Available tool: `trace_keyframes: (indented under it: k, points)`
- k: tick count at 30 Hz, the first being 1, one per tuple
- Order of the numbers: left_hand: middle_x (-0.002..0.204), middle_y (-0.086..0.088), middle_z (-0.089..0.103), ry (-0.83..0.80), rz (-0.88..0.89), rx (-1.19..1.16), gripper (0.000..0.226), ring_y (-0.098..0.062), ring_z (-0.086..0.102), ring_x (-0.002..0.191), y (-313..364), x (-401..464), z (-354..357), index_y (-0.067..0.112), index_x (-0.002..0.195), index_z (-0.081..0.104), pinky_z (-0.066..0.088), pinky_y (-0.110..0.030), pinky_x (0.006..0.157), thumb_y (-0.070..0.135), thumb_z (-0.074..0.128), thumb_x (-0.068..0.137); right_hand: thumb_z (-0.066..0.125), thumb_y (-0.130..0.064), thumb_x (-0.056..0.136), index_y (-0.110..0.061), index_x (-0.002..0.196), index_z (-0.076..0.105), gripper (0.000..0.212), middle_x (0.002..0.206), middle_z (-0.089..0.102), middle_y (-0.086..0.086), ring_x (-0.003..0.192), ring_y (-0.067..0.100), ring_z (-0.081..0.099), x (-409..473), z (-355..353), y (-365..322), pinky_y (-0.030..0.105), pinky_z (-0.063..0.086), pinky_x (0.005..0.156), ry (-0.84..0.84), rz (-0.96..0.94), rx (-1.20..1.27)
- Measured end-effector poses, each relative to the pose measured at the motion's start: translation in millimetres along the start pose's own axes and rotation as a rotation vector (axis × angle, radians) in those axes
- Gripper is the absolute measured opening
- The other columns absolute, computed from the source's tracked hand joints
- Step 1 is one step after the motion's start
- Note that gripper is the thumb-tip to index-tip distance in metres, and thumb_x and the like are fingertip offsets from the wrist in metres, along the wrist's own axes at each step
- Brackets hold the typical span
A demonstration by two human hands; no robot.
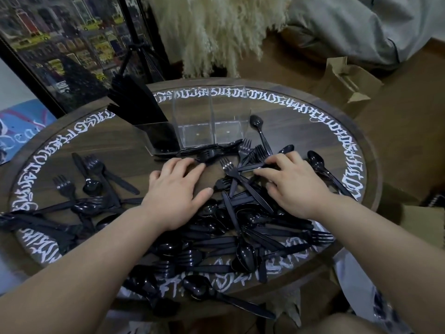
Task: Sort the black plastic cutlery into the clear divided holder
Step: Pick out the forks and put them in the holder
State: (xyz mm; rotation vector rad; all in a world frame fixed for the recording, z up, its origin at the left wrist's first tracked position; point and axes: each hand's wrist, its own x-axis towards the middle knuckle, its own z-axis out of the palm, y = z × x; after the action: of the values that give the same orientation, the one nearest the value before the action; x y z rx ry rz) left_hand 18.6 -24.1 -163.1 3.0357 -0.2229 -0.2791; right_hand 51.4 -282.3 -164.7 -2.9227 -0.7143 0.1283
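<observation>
Reaching over the round tabletop [134, 141], both hands lay palm-down with fingers spread and relaxed, gripping nothing. The left hand [177, 189] touched a fork [209, 158] with its fingertips; the right hand [292, 183] pressed on crossed forks [250, 156] and handles. A heap of black cutlery [228, 237] spread beneath and behind both wrists toward the near edge. The clear divided holder [209, 121] stood just beyond the hands toward the far edge, its left compartment packed with black knives [134, 100], seemingly, the other two bare. White calligraphic lettering [313, 109] ringing the rim was not legible.
</observation>
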Motion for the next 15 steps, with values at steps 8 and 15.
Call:
trace_keyframes:
  k: [8,15]
  points:
    - [0.158,0.006,0.007,-0.101,0.073,0.063,0.068,-0.019,-0.003,0.144,13.3,4.3,2.0,0.04,0.149,0.012,0.014,-0.049,0.112,0.069,0.018,0.089,0.051,-0.034,0.091,-0.023,0.144,0.036,0.056,0.146,0.035,0.003,0.125,0.029,0.033,-0.6,2.8,-0.1,0.047,0.038,0.099,0.054,0.062,0.043]
    - [0.159,0.006,0.005,0.016,0.015,-0.003,0.066,-0.018,-0.001,0.144,11.4,-4.4,0.1,0.033,0.15,0.014,0.017,-0.047,0.111,0.06,0.031,0.092,0.05,-0.034,0.093,-0.033,0.133,0.053,0.04,0.143,0.039,0.0,0.126,0.026,0.029,-17.9,5.5,3.7,0.045,0.032,0.1,0.016,-0.063,0.021]
